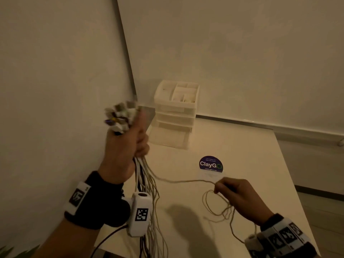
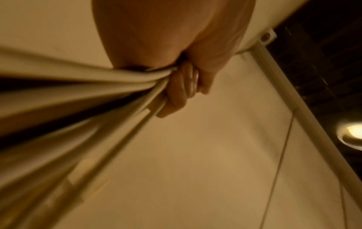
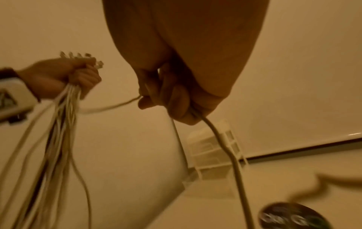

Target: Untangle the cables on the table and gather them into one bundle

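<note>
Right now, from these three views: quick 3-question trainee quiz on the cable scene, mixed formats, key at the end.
1. True or false: the left hand grips the bundle just below its plugs.
2. The right hand pinches: A) the sticker B) one cable C) the organizer
3. Fill in: that cable runs back to the ___ hand.

Key: 1 true; 2 B; 3 left
</note>
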